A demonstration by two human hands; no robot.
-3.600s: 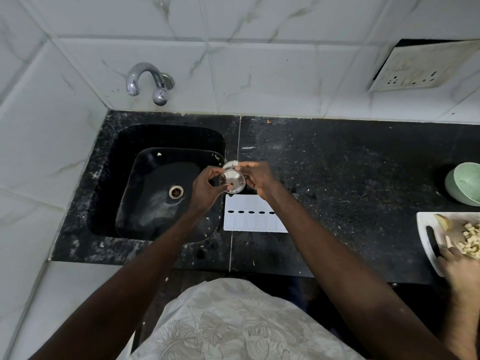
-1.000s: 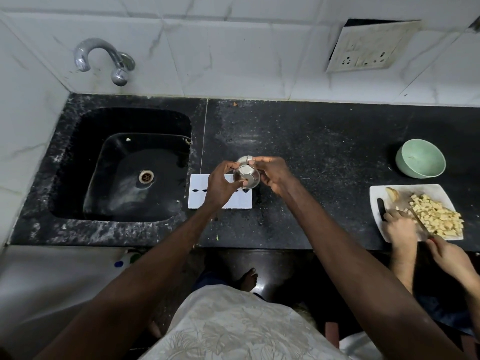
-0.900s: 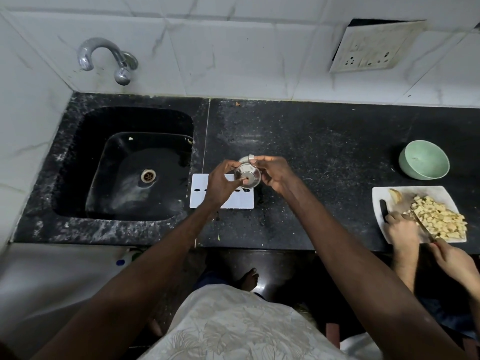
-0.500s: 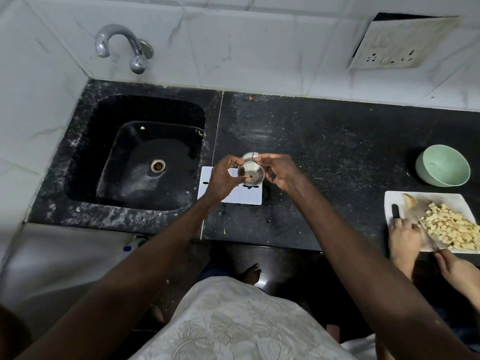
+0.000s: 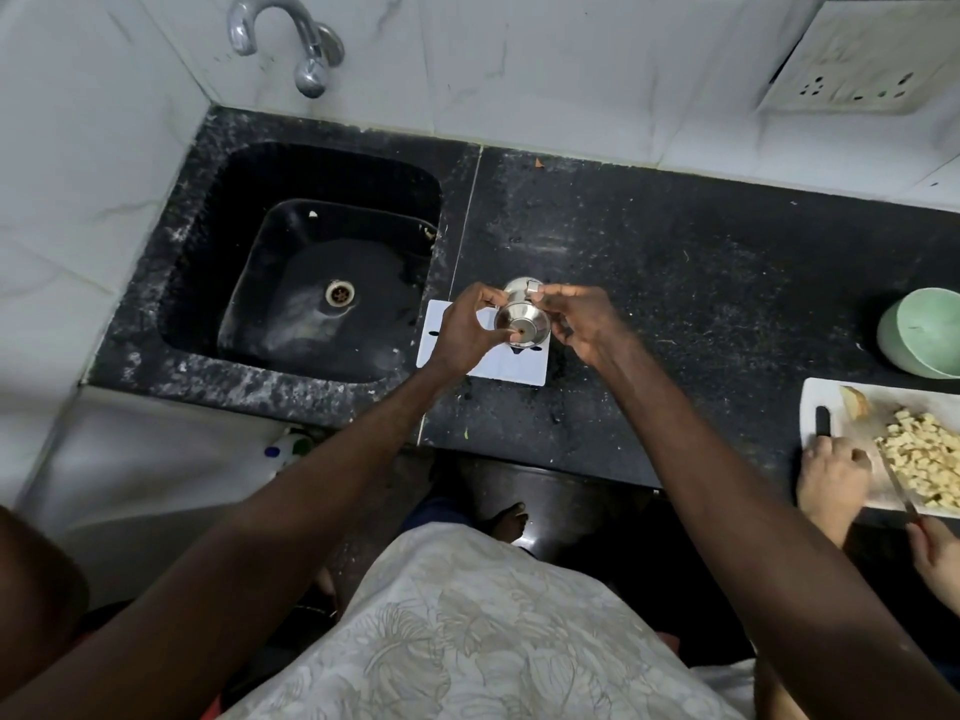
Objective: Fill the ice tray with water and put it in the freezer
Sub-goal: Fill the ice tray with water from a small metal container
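A white ice tray [image 5: 511,366] lies flat on the black counter just right of the sink, with small dark slots along its middle. Directly above it I hold a small steel cup [image 5: 521,324], tilted so its base faces me. My left hand [image 5: 465,332] pinches the cup's near left side. My right hand [image 5: 576,322] grips its far right side with curled fingers. My hands hide most of the tray's middle. No water is visible in the tray.
A black sink [image 5: 311,283] with a steel drain sits at the left, a chrome tap [image 5: 291,39] on the wall above it. At the right are a green bowl [image 5: 922,332] and a white cutting board [image 5: 883,439] where another person's hands [image 5: 836,459] chop food.
My view has shifted and drawn closer to the counter. Both hands keep holding the steel cup over the tray, in nearly the same pose.
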